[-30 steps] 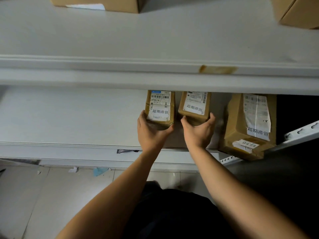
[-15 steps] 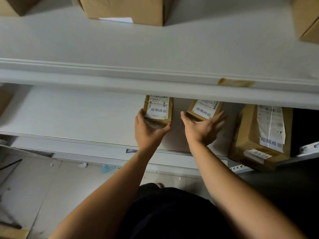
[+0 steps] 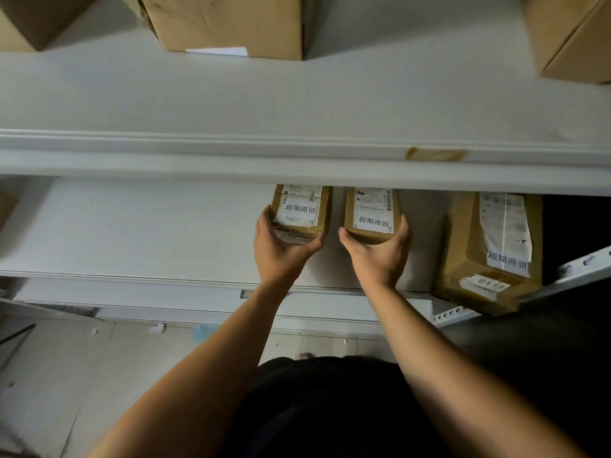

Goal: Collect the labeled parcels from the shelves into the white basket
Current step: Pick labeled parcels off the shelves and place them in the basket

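Observation:
Two small brown parcels with white labels stand side by side on the lower white shelf (image 3: 132, 233). My left hand (image 3: 281, 249) grips the near end of the left parcel (image 3: 302, 211), thumb on its left side and fingers round its right. The right parcel (image 3: 372, 214) is held the same way by my right hand (image 3: 377, 256). The far ends of both parcels are hidden under the upper shelf's edge (image 3: 297, 166). The white basket is out of view.
A larger labelled brown parcel (image 3: 489, 252) lies at the shelf's right end, overhanging the front. Cardboard boxes (image 3: 228, 24) stand on the upper shelf, one more at the far right (image 3: 575, 34). Below are a pale tiled floor (image 3: 66, 375) and my dark clothing.
My right hand, spread over the right parcel half a second ago, now grips its sides. The parcel has been turned straight. The view has tilted up a little.

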